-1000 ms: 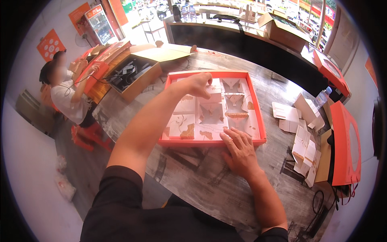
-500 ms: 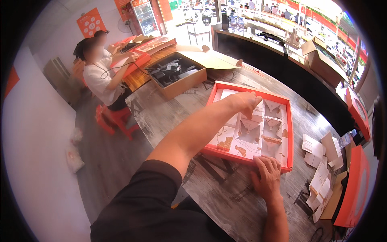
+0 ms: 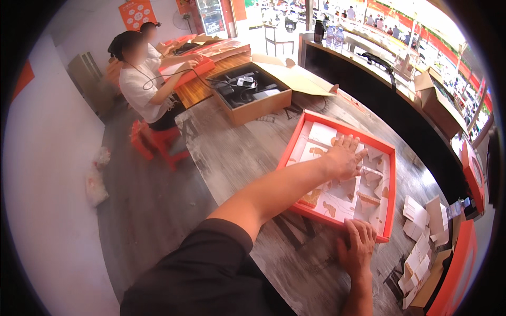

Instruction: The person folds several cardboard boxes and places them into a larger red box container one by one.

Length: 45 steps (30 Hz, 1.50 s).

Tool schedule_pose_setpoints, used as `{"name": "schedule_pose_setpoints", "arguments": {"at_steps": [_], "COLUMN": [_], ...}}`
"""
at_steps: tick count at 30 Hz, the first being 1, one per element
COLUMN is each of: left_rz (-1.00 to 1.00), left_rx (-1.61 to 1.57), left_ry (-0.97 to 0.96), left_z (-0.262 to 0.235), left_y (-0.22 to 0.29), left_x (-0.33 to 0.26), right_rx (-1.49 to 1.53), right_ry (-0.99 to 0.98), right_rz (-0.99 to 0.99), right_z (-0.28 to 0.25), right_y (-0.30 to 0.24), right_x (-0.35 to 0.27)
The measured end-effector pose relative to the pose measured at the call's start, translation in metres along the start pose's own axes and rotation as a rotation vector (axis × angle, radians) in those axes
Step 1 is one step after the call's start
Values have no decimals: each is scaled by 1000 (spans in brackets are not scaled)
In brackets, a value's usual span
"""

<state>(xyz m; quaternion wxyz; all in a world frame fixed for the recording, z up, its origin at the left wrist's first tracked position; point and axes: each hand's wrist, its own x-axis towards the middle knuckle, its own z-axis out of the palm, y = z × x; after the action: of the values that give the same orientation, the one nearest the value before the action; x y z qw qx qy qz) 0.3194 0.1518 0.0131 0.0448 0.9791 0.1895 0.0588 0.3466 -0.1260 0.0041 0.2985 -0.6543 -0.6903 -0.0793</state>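
Observation:
A shallow red box (image 3: 391,198) lies on the table, fitted with a white cardboard insert (image 3: 329,212) that has brown leaf-like prints and several square compartments. My left hand (image 3: 345,157) reaches across it, fingers spread, palm down over the middle of the insert, hiding some of the compartments beneath. At the near wall of the box, toward its right corner, my right hand (image 3: 359,245) has its fingers hooked over the rim and its thumb outside.
Folded white card pieces (image 3: 416,263) lie on the table at right, by a plastic bottle (image 3: 457,208) and red boxes (image 3: 459,274). A brown carton (image 3: 258,105) holding black items and cables sits at the far left. Two people (image 3: 153,87) work at the wooden table beyond.
My left hand has gone from bunched fingertips near the insert's far part to spread fingers over its middle. The right hand stays at the near rim. The whole view has shifted somewhat.

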Motion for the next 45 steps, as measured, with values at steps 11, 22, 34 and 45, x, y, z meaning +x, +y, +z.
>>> {"name": "schedule_pose_setpoints", "arguments": {"at_steps": [11,22,34,45], "left_rz": [45,30,76,235], "left_rx": [27,89,28,-185], "left_ry": [-138,-234,98,526], "left_z": [-35,-42,22,-42], "left_y": [10,18,9,-2], "left_x": [9,23,30,-89], "right_rx": [-45,-80,-57,59], "right_ry": [-5,18,83,139], "right_rz": [13,34,39,51], "right_z": [-1,-2,3,-8], "right_y": [1,-1,0,3], "right_x": [-3,0,-5,-11]}}
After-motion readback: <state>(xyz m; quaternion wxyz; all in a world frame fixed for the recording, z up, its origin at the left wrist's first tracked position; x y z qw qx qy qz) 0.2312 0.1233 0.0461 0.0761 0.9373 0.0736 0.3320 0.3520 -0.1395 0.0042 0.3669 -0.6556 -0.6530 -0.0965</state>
